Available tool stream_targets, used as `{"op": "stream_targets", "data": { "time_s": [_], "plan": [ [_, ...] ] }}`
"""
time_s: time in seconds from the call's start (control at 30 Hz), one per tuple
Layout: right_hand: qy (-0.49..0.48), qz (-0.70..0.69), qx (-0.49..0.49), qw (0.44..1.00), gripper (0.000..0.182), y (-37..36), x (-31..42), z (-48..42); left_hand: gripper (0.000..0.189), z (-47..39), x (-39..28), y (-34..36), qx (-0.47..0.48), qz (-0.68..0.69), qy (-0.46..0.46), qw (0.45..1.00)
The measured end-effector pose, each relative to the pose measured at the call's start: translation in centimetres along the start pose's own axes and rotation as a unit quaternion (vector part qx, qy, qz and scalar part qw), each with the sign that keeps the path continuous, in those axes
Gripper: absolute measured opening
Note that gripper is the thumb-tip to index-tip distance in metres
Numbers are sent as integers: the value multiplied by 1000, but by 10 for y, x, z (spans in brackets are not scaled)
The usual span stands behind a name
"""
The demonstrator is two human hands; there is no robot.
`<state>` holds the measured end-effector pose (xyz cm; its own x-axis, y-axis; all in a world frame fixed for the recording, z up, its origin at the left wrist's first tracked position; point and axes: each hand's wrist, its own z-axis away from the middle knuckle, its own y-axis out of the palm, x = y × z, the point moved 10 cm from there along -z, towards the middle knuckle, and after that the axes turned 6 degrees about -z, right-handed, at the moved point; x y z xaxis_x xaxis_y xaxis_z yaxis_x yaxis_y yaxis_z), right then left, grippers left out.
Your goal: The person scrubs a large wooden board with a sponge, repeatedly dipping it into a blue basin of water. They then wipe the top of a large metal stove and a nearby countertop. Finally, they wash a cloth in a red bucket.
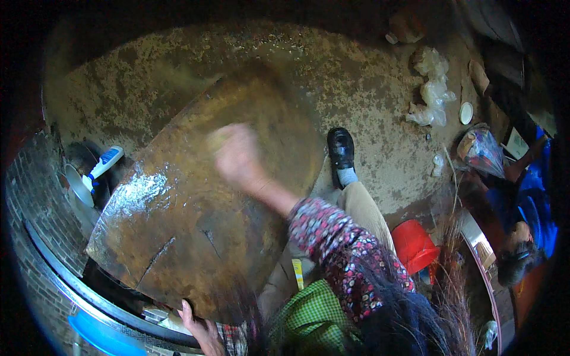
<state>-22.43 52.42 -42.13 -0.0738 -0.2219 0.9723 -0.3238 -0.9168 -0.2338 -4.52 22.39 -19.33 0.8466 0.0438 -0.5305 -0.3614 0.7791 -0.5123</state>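
Before me a broad brown wooden tabletop (pixel 191 196) stands tilted in view, its surface wet and shining at the left and cracked near its lower edge. My right hand (pixel 238 155), blurred by motion, presses on the middle of it. Under its fingers shows a yellowish pad (pixel 217 139), too blurred to name more exactly. At the bottom my left hand (pixel 200 327) is at the tabletop's near edge, thumb up; its other fingers are mostly hidden, so its grip cannot be made out.
A white spray bottle (pixel 106 161) and a round metal pan or lid (pixel 79 184) lie beyond the left edge. A blue basin (pixel 107 333) sits lower left. To the right are a black shoe (pixel 340 149), a red bucket (pixel 412 244), a broom's bristles (pixel 454 285) and crumpled plastic bags (pixel 432 89).
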Motion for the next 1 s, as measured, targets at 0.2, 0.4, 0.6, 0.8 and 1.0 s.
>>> {"op": "stream_targets", "data": {
  "time_s": [0.2,0.4,0.6,0.8,1.0],
  "plan": [
    [160,309,-114,930,18,-113,-210,45,59,3,6,3,30,8,-24,999],
    [276,-99,-179,939,18,-46,-246,-88,48,-9,58,-25,93,82,-156,980],
    [-123,-63,-37,990,15,69,41,-87,63,-3,11,-8,-3,17,-50,999],
    [-166,-199,123,958,24,69,217,37,70,9,-20,30,70,79,-28,994],
    [113,-39,43,992,19,41,76,24,71,-17,48,-19,76,120,-109,984]
  ]
}}
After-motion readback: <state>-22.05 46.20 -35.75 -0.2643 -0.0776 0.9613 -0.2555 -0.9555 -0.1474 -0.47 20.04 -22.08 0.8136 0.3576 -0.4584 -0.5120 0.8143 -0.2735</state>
